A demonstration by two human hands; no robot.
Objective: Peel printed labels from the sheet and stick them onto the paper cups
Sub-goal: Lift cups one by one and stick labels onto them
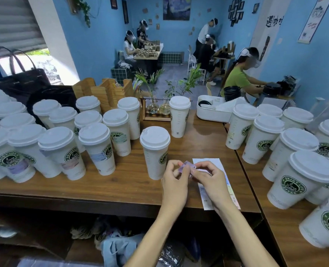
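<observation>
The small purple printed label [186, 167] sits between your hands, pinched at its left end by your left hand [174, 180] and at its right end by your right hand [208, 178], fingers curled. Under your right hand lies the white label sheet [213, 165] on the brown wooden desk [121, 182]. Just beyond your left hand stands a white lidded paper cup [155, 153].

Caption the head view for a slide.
Both hands pinch a purple label beside a lidded cup, over the label sheet.
</observation>
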